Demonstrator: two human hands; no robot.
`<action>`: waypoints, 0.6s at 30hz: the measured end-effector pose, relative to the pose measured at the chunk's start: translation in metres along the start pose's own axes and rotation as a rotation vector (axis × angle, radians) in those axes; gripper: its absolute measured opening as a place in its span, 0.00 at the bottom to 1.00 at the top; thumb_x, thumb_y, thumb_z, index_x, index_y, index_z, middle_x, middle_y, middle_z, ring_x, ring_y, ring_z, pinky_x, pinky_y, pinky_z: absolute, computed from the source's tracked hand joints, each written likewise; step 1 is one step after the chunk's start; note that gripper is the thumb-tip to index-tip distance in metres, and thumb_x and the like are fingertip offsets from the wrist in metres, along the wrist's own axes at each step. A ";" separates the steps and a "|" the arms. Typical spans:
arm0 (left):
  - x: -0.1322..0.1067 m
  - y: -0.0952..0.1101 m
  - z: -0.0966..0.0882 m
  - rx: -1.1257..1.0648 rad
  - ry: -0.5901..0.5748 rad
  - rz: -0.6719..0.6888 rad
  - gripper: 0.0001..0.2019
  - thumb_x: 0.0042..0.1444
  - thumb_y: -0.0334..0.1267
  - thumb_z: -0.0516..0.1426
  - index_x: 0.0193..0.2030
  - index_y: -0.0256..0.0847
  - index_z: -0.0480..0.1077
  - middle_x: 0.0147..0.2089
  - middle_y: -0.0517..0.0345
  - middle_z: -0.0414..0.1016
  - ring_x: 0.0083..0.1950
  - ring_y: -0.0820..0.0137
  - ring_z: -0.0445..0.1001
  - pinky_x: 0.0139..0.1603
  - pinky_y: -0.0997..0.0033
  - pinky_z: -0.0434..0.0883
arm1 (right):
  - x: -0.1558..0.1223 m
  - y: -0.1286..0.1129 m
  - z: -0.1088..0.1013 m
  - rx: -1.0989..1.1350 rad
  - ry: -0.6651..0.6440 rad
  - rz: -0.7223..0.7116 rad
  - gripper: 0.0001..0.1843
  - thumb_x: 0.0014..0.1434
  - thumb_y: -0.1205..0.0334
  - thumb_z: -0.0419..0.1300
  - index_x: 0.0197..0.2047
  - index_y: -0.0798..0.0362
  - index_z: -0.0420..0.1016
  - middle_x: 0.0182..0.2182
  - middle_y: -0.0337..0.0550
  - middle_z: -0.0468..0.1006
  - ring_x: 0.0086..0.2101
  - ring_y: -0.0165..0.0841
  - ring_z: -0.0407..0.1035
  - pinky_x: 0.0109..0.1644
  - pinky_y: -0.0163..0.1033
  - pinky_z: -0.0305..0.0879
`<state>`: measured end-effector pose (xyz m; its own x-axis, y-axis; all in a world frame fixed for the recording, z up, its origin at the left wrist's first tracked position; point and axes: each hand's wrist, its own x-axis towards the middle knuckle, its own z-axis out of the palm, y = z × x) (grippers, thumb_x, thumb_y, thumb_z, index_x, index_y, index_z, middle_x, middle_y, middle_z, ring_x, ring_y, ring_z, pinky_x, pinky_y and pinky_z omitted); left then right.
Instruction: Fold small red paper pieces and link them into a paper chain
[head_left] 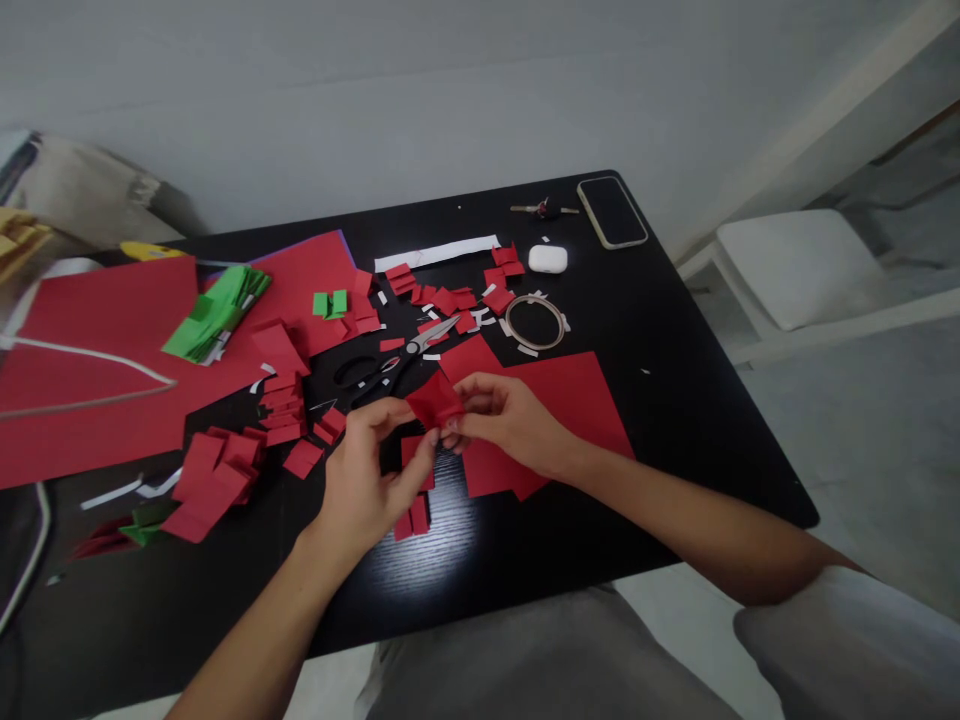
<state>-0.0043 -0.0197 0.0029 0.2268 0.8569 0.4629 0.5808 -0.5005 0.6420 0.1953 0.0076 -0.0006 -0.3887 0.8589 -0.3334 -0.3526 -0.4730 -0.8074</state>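
Note:
Between both hands, above the black table (pixel 555 540), is a small folded piece of red paper (pixel 435 400). My left hand (pixel 375 465) grips its left and lower edge with thumb and fingers. On the other side my right hand (pixel 506 415) pinches its right edge, fingers curled. Under and beside the right hand lie larger red paper sheets (pixel 574 400). Small folded red pieces (pixel 411 520) rest on the table just below the held one. Scissors (pixel 397 360) with black handles lie partly open behind the left hand.
A tape roll (pixel 535 322), a white earbud case (pixel 547 259), keys (pixel 545 209) and a phone (pixel 612 212) lie toward the back right. Leftward are big red sheets (pixel 112 370), folded green papers (pixel 217 312), several red pieces and a yellow cutter (pixel 150 251). A white chair (pixel 795 265) stands right.

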 end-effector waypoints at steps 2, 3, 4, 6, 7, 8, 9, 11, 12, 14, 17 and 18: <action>0.000 0.000 0.000 -0.013 -0.013 -0.005 0.20 0.61 0.34 0.66 0.55 0.42 0.63 0.42 0.57 0.81 0.41 0.68 0.86 0.40 0.72 0.82 | 0.000 0.000 0.000 -0.001 -0.005 -0.005 0.20 0.47 0.62 0.78 0.39 0.54 0.74 0.26 0.37 0.85 0.28 0.31 0.80 0.36 0.36 0.79; 0.000 0.000 0.000 -0.021 -0.020 -0.012 0.20 0.61 0.34 0.66 0.55 0.42 0.63 0.42 0.57 0.81 0.41 0.68 0.86 0.41 0.72 0.82 | 0.000 0.000 0.000 -0.003 -0.010 -0.008 0.20 0.47 0.61 0.78 0.39 0.54 0.74 0.26 0.37 0.84 0.28 0.31 0.80 0.36 0.36 0.79; 0.000 0.000 0.000 -0.029 -0.027 -0.022 0.19 0.62 0.34 0.65 0.55 0.43 0.63 0.42 0.57 0.81 0.41 0.68 0.85 0.41 0.71 0.83 | 0.000 0.000 0.000 -0.008 -0.015 -0.014 0.20 0.47 0.61 0.78 0.39 0.53 0.74 0.27 0.37 0.85 0.28 0.31 0.80 0.37 0.36 0.79; 0.000 0.000 0.000 -0.047 -0.037 -0.045 0.19 0.63 0.35 0.65 0.55 0.43 0.63 0.43 0.57 0.81 0.40 0.69 0.85 0.41 0.71 0.82 | 0.000 0.000 0.000 -0.020 -0.016 -0.031 0.20 0.48 0.60 0.78 0.38 0.53 0.73 0.27 0.38 0.85 0.28 0.32 0.80 0.37 0.37 0.79; 0.000 0.000 0.000 -0.055 -0.041 -0.057 0.19 0.63 0.35 0.65 0.55 0.43 0.63 0.43 0.57 0.81 0.40 0.69 0.85 0.40 0.71 0.82 | 0.000 0.000 0.000 -0.027 -0.014 -0.040 0.20 0.49 0.60 0.78 0.38 0.53 0.73 0.27 0.38 0.85 0.29 0.32 0.80 0.37 0.38 0.80; 0.000 0.000 0.000 -0.065 -0.044 -0.070 0.19 0.63 0.35 0.65 0.56 0.44 0.63 0.44 0.58 0.81 0.39 0.70 0.84 0.39 0.72 0.81 | 0.000 0.000 0.000 -0.030 -0.008 -0.047 0.20 0.48 0.60 0.78 0.38 0.52 0.73 0.28 0.37 0.84 0.29 0.32 0.80 0.37 0.38 0.80; -0.001 0.000 0.000 -0.075 -0.043 -0.081 0.19 0.63 0.35 0.65 0.56 0.44 0.63 0.44 0.58 0.80 0.38 0.71 0.84 0.39 0.72 0.81 | 0.000 0.001 0.000 -0.032 -0.001 -0.052 0.20 0.48 0.60 0.78 0.38 0.52 0.73 0.27 0.37 0.84 0.28 0.32 0.80 0.37 0.39 0.80; 0.000 0.002 0.001 -0.081 -0.030 -0.103 0.19 0.62 0.33 0.65 0.56 0.44 0.64 0.43 0.59 0.80 0.36 0.73 0.82 0.37 0.74 0.80 | 0.000 0.002 0.000 -0.031 0.008 -0.061 0.21 0.48 0.61 0.78 0.39 0.51 0.72 0.27 0.36 0.84 0.28 0.32 0.80 0.37 0.39 0.80; 0.000 0.003 0.001 -0.077 -0.017 -0.116 0.19 0.62 0.33 0.66 0.55 0.44 0.64 0.43 0.60 0.80 0.35 0.73 0.81 0.37 0.74 0.79 | 0.000 0.002 0.000 -0.031 0.010 -0.067 0.21 0.48 0.61 0.78 0.39 0.51 0.72 0.28 0.36 0.84 0.28 0.32 0.80 0.37 0.38 0.79; 0.001 0.005 0.001 -0.065 0.001 -0.146 0.18 0.61 0.34 0.66 0.53 0.44 0.66 0.40 0.61 0.79 0.33 0.74 0.80 0.35 0.75 0.78 | -0.001 0.004 0.000 -0.040 0.017 -0.089 0.20 0.49 0.61 0.77 0.40 0.51 0.72 0.28 0.36 0.84 0.28 0.31 0.80 0.37 0.38 0.79; 0.003 0.008 0.000 -0.045 0.001 -0.175 0.15 0.61 0.35 0.66 0.51 0.43 0.66 0.37 0.63 0.78 0.31 0.74 0.79 0.33 0.76 0.77 | -0.002 0.005 0.001 -0.073 0.028 -0.136 0.18 0.51 0.62 0.75 0.42 0.50 0.72 0.29 0.35 0.83 0.29 0.31 0.80 0.37 0.38 0.79; 0.003 0.009 0.000 -0.035 -0.003 -0.175 0.14 0.61 0.36 0.66 0.50 0.43 0.66 0.37 0.63 0.78 0.31 0.74 0.79 0.32 0.76 0.77 | -0.002 0.005 0.001 -0.084 0.030 -0.150 0.18 0.52 0.63 0.74 0.42 0.50 0.72 0.29 0.35 0.83 0.29 0.32 0.81 0.38 0.38 0.79</action>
<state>0.0016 -0.0219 0.0100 0.1270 0.9316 0.3406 0.5843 -0.3478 0.7332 0.1936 0.0031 -0.0035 -0.3113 0.9247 -0.2191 -0.3320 -0.3219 -0.8867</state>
